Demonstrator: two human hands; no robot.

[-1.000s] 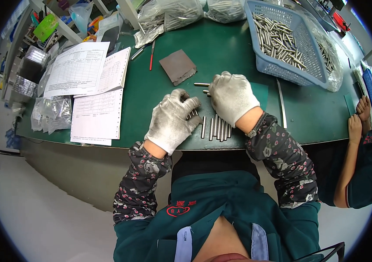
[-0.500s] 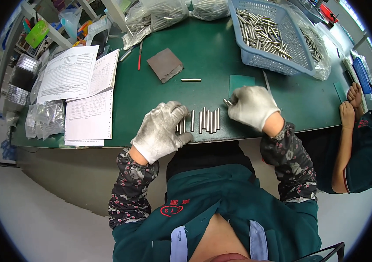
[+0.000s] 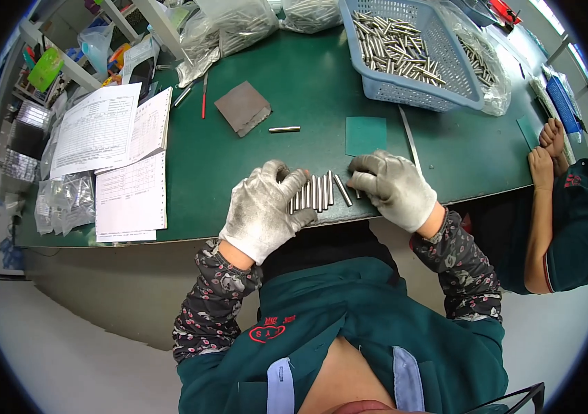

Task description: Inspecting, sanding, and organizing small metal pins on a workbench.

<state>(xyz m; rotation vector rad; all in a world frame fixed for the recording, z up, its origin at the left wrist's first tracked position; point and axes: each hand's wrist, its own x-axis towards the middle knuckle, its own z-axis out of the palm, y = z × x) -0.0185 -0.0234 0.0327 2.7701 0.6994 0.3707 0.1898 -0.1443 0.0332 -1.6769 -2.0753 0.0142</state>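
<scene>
Left hand [image 3: 265,210] lies flat, unclenched, on the pins [image 3: 316,192]; right hand [image 3: 392,188] pinches the slanted right pin [image 3: 343,190]. Best roll it parallel, ends level, against the row

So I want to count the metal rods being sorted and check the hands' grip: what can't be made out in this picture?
- Row of rods, head view: its left end runs under the left hand, so the count is uncertain.
- Right hand: its fingers curl down, hiding whether they pinch a rod.
- Blue basket: cut off by the top edge; its rods are too small to count.
</scene>
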